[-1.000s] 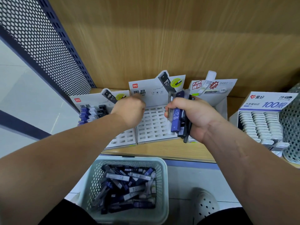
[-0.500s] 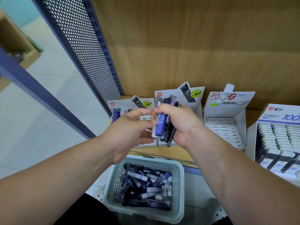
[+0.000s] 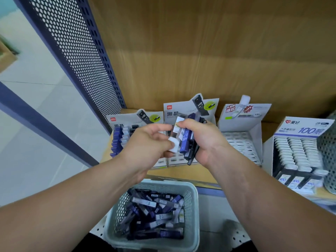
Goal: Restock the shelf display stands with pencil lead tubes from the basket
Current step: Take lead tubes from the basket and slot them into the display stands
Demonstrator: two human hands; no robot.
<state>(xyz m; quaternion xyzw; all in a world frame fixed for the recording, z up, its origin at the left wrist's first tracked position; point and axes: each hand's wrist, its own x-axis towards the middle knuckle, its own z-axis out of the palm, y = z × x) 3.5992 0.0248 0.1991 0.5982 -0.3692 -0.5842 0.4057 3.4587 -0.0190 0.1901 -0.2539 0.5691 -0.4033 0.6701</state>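
Observation:
My right hand (image 3: 203,140) grips a bundle of pencil lead tubes (image 3: 187,142), blue and black, held upright in front of the middle display stand (image 3: 183,110). My left hand (image 3: 149,142) pinches a white-capped tube (image 3: 173,144) at the bundle's left side. The left display stand (image 3: 125,120) holds blue, white and black tubes in its back rows. The right display stand (image 3: 241,131) shows open slots. A pale green basket (image 3: 192,190) below the shelf edge holds several loose tubes.
A boxed display of white tubes (image 3: 298,151) marked 100 stands at the far right, with a perforated metal container (image 3: 329,153) beside it. A perforated blue side panel (image 3: 76,51) borders the wooden shelf on the left. A white shoe (image 3: 234,231) shows beside the basket.
My left hand came back from the middle stand to the bundle in my right hand and now pinches a white-capped tube. The view has swung left and closer.

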